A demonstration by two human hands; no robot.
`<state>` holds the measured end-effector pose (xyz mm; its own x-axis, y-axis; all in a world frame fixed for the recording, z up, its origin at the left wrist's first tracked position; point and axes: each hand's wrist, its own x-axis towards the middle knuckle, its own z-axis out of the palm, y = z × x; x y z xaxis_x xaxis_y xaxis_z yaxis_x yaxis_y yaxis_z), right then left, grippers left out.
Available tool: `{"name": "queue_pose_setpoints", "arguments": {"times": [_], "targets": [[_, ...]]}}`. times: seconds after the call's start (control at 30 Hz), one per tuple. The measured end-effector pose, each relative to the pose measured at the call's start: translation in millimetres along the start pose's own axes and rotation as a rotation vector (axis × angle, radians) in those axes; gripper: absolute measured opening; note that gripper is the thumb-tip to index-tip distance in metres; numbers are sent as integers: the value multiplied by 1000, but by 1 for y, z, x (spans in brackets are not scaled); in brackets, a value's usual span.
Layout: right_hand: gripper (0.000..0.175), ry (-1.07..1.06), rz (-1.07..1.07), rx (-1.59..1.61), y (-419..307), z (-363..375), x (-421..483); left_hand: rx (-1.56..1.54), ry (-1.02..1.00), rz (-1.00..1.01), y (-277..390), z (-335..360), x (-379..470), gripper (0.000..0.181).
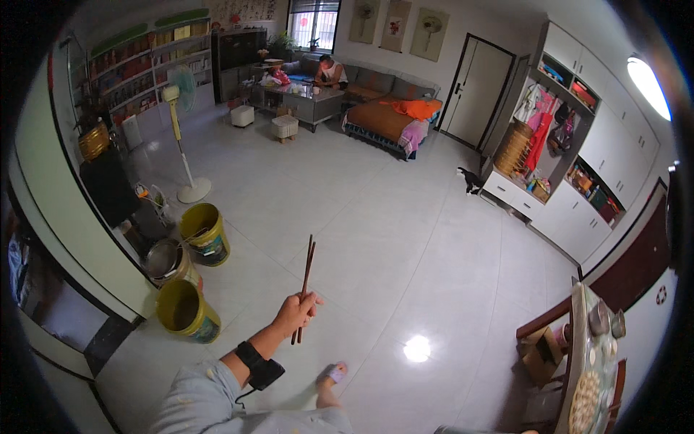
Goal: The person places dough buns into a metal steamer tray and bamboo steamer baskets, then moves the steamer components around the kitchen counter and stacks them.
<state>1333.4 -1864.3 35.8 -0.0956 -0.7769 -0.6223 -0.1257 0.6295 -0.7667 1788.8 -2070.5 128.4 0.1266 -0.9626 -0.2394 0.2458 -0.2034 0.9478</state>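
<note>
A pair of brown wooden chopsticks (308,268) stands nearly upright in the fist of my left hand (295,316), with their longer ends pointing away from me. The hand is out in front of my body, above the pale tiled floor (368,260). A black device (260,366) with a cable is strapped round that forearm. My right hand is out of view; just a sliver of what may be that arm shows at the bottom edge. Below, one foot in a light slipper (338,372) is on the tiles.
Yellow buckets (187,312) and a pot (164,259) stand at left, near a pedestal fan (184,146). At right a table (580,309) holds bowls and a tray of pale pieces (584,401). A cat (470,180) is by the cabinet (569,217). A person (331,72) sits on the sofa.
</note>
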Motion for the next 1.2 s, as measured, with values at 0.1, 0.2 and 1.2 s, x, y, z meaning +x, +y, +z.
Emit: {"name": "queue_pose_setpoints", "arguments": {"times": [0.1,0.2,1.2], "targets": [[31,9,-143,-151,-64,-31,90,35,101,16,8,20,76,33],[29,17,-299,-316,-162,-38,191,22,197,-122,33,11,164,39],[31,311,-394,189,-800,-522,979,-282,1257,199,71,232,956,52]]}}
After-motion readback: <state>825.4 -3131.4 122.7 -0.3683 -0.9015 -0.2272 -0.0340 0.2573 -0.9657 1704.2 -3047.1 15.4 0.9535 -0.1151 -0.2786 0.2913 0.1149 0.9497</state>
